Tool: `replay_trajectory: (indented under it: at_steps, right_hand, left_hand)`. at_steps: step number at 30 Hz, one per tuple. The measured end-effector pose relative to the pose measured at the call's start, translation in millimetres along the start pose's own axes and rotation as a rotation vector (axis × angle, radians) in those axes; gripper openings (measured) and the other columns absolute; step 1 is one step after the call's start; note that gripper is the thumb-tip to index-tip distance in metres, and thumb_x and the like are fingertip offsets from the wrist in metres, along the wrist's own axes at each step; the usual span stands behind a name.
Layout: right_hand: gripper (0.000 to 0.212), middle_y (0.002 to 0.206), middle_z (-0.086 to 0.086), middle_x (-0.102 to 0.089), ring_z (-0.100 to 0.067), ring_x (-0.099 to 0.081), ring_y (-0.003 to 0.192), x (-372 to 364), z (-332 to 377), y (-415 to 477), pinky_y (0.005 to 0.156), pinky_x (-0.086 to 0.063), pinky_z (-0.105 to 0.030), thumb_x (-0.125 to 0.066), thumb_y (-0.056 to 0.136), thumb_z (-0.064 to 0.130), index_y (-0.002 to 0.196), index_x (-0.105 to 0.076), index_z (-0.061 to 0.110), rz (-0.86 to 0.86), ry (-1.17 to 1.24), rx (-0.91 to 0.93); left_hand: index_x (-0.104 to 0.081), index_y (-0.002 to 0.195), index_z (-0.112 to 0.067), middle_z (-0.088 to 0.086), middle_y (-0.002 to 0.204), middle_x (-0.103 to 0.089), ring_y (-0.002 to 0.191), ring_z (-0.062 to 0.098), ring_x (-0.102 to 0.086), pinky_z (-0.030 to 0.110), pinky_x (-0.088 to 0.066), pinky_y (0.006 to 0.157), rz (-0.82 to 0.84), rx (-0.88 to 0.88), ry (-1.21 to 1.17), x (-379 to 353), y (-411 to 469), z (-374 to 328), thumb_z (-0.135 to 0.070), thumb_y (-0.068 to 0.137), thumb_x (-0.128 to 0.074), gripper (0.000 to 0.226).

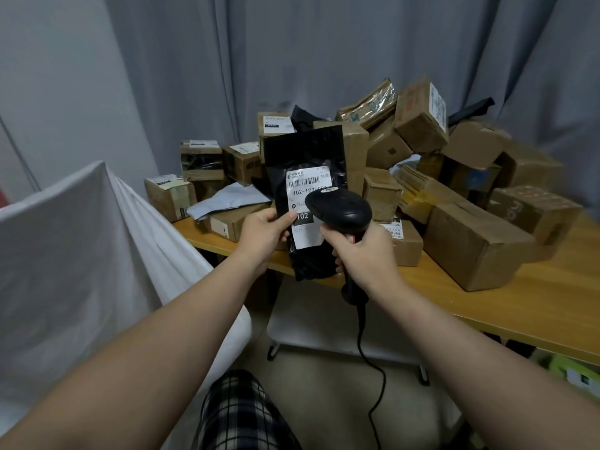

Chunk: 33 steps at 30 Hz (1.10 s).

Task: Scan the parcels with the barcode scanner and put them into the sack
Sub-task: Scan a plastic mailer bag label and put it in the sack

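White sack (81,254) sits near left; wooden table (552,303) at right carries cardboard parcels (470,241). Black poly parcel (302,157) hangs mid-air, left hand (263,232) pinching its side, thumb on label (308,190). Right hand (363,251) curls fingers round scanner (341,209) handle. Risk: scanner head overlaps label, likely misread.

We count one barcode scanner (339,207), one white sack (81,254), one wooden table (552,303), one grey mailer (227,198), one black labelled parcel (302,157), two more black bags (305,120) in the pile, and at least fifteen cardboard boxes (477,241); we cannot tell how many more lie hidden.
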State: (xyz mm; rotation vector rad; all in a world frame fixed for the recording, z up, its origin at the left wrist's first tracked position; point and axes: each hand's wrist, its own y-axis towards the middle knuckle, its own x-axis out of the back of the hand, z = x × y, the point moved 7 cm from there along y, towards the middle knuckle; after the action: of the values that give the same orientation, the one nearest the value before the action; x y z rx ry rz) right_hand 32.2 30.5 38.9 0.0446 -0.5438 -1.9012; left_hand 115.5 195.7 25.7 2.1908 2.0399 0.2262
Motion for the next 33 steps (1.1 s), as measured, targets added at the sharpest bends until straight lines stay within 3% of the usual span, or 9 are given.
replay_trajectory:
  at_steps: [4,8,12,18,27,33]
  right_hand:
    - [0.021,0.061,-0.003,-0.062,-0.021,-0.063,0.063,1,-4,-2,0.061,-0.055,-0.04,-0.074,0.079,0.034,0.073,-0.064,0.016,-0.019,0.058,-0.012]
    - [0.038,0.064,-0.016,-0.064,-0.032,-0.065,0.065,6,0,-3,0.066,-0.057,-0.05,-0.068,0.071,0.042,0.075,-0.066,0.004,-0.044,0.038,0.035]
    - [0.04,0.064,-0.017,-0.063,-0.034,-0.064,0.066,9,0,-3,0.066,-0.056,-0.053,-0.066,0.071,0.043,0.076,-0.066,0.003,-0.051,0.035,0.044]
    - [0.016,0.057,0.003,-0.061,-0.022,-0.064,0.064,11,-5,-2,0.069,-0.057,-0.052,-0.071,0.081,0.029,0.07,-0.065,0.02,-0.052,0.028,0.032]
    - [0.018,0.059,-0.001,-0.06,-0.017,-0.061,0.057,10,-9,-2,0.057,-0.054,-0.036,-0.071,0.085,0.023,0.073,-0.066,0.011,-0.045,0.042,-0.005]
    - [0.021,0.056,0.0,-0.059,-0.017,-0.06,0.057,10,-10,-3,0.06,-0.054,-0.04,-0.072,0.084,0.025,0.067,-0.064,0.017,-0.042,0.043,0.006]
  left_hand:
    - [-0.069,0.098,-0.013,0.0,0.086,-0.069,0.059,0.004,-0.048,0.012,-0.043,0.052,0.007,-0.021,-0.006,-6,4,0,-0.014,0.093,-0.062,0.009]
    - [-0.069,0.102,-0.009,0.0,0.086,-0.07,0.062,0.005,-0.05,0.012,-0.045,0.053,0.017,-0.028,0.029,-9,7,1,-0.016,0.093,-0.061,0.014]
    - [-0.068,0.102,-0.01,0.0,0.089,-0.07,0.063,0.005,-0.051,0.011,-0.045,0.053,0.008,-0.022,0.019,-10,7,2,-0.015,0.094,-0.06,0.013]
    - [-0.068,0.104,-0.007,0.001,0.088,-0.07,0.062,0.005,-0.051,0.012,-0.045,0.052,0.001,-0.003,0.014,-8,7,8,-0.015,0.094,-0.06,0.015]
    - [-0.068,0.105,-0.007,0.004,0.089,-0.069,0.063,0.006,-0.05,0.013,-0.045,0.054,0.001,0.013,0.005,-8,8,12,-0.015,0.094,-0.06,0.016]
    - [-0.066,0.106,-0.006,0.002,0.091,-0.07,0.06,0.004,-0.05,0.012,-0.045,0.052,-0.014,0.028,-0.005,-7,9,12,-0.015,0.095,-0.059,0.017]
